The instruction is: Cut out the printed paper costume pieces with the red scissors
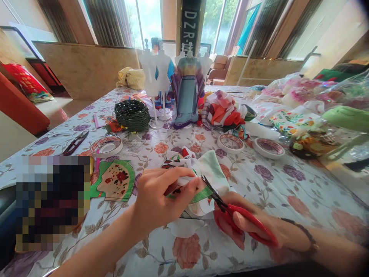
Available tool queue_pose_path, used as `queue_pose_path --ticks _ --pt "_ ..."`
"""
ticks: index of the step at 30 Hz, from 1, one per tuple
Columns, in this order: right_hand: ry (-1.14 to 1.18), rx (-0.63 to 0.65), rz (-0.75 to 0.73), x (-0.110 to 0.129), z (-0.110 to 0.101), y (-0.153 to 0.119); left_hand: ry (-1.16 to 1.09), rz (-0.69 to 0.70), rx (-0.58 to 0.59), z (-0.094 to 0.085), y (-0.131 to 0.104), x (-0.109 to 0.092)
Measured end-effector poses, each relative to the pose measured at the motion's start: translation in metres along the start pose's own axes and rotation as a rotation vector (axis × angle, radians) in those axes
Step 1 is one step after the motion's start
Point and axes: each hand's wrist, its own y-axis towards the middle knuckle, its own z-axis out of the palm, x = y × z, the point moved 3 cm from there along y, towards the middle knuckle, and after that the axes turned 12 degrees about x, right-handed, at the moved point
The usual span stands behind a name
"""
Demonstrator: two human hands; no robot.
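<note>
My left hand (pixel 163 192) pinches a piece of printed fabric (pixel 201 195), white with a green band, between thumb and fingers. Red-handled scissors (pixel 248 223) are gripped in my right hand (pixel 256 215). Their dark blades point up and left, at the fabric beside my left fingertips; how far they are parted is hard to make out. More of the cloth, pale green and white, bunches up behind and under my hands. To the left lies a flat cut-out piece (pixel 117 181) with a green edge and red flowers on beige.
A dark woven basket (pixel 132 115), small white mannequins and one in a blue-purple robe (pixel 186 92) stand at the back. Tape rolls (pixel 230 143) lie on both sides, thread snips (pixel 75 143) at left. Fabric scraps (pixel 223 109) and plastic bags (pixel 294 92) are heaped at right.
</note>
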Motion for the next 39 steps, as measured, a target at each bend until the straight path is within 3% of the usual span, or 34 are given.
queue_pose_path --ticks 6,17,26,33,39 --pt "0.037 -0.045 0.057 0.011 0.002 -0.001 -0.112 0.049 0.058 0.002 0.002 -0.003" --pt "0.048 0.021 -0.092 -0.022 -0.008 -0.003 -0.178 -0.014 0.132 0.003 -0.001 0.000" --pt "-0.007 -0.009 0.058 0.005 -0.006 -0.004 -0.317 -0.077 0.186 -0.002 0.001 0.001" --pt "-0.027 -0.018 0.059 0.018 -0.001 -0.002 -0.515 -0.159 0.296 -0.003 0.003 0.007" --pt "-0.003 0.008 0.058 0.015 -0.001 -0.003 -0.600 -0.184 0.345 -0.002 0.002 0.008"
